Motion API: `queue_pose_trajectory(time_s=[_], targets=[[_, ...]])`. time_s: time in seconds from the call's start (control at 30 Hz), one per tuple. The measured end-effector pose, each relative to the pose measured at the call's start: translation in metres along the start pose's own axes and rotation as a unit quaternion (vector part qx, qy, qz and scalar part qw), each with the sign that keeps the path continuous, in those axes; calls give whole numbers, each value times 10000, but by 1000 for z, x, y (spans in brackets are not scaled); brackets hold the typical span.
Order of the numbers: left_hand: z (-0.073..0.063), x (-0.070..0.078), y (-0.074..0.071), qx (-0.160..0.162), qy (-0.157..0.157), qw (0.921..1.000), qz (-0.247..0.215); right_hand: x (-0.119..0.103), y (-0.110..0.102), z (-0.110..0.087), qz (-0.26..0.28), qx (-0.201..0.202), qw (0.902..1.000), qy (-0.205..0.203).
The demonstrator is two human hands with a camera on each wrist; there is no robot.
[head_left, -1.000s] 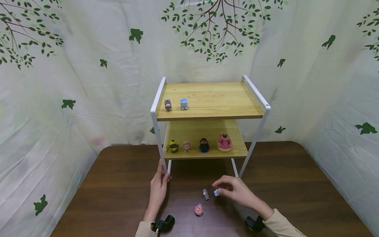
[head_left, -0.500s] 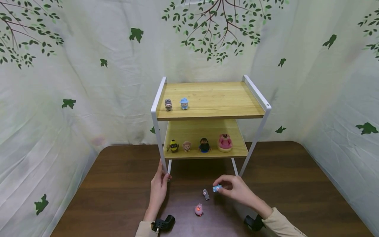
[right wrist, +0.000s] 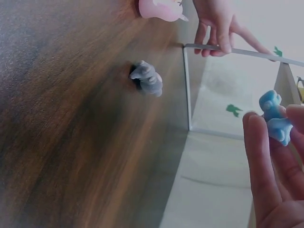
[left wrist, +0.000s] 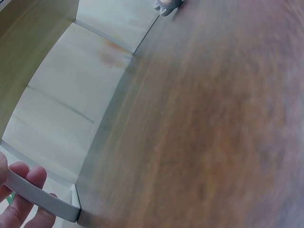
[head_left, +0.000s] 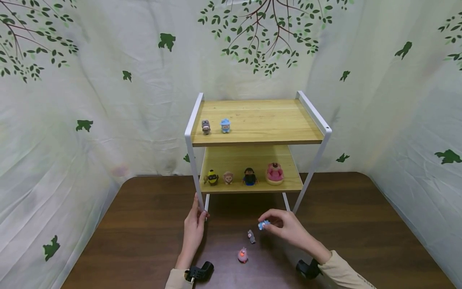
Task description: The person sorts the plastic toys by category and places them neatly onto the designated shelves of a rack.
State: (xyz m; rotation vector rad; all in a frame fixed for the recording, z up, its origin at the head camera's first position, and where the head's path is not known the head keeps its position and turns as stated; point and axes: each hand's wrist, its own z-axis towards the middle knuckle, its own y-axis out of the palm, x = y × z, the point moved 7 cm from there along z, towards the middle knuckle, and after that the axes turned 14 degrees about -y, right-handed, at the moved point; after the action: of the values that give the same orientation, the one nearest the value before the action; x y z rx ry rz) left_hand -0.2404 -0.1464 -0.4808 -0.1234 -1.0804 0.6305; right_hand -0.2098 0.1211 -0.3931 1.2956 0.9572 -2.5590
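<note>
Behind, patterned cloth [head_left: 144, 132] borders the brown table [head_left: 137, 224], left hand [head_left: 193, 229] gripping the shelf [head_left: 260, 116], right hand [head_left: 290, 228] pinching a figurine [head_left: 262, 224].

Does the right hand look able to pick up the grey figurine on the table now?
Probably not right away. The way to the grey figurine looks free, but the right hand pinches a blue figurine and would likely need to release it first.

Blue figurine [right wrist: 272, 112]: smooth, matt, plastic-looking. Grey figurine [right wrist: 151, 82]: likewise. Pink figurine [right wrist: 159, 9]: smooth, plastic-looking. Shelf boards [head_left: 263, 118]: pale wood, fine grain, low sheen. White frame [head_left: 315, 111]: smooth, metal-looking. Bench [head_left: 346, 216]: dark wood grain, soft sheen. Backdrop [head_left: 144, 120]: creased matt cloth. Sleeve [head_left: 344, 272]: matt cloth.
</note>
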Motion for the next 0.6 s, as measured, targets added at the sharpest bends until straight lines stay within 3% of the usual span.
queue_pose_trajectory(time_s=[0.33,0.6], targets=[[-3,1,-1,85,39,9999,-42,28,4,-6,268,104,9995,-133],[-3,3,0,117,283,9995,3,28,-4,-5,128,360,9990,-251]])
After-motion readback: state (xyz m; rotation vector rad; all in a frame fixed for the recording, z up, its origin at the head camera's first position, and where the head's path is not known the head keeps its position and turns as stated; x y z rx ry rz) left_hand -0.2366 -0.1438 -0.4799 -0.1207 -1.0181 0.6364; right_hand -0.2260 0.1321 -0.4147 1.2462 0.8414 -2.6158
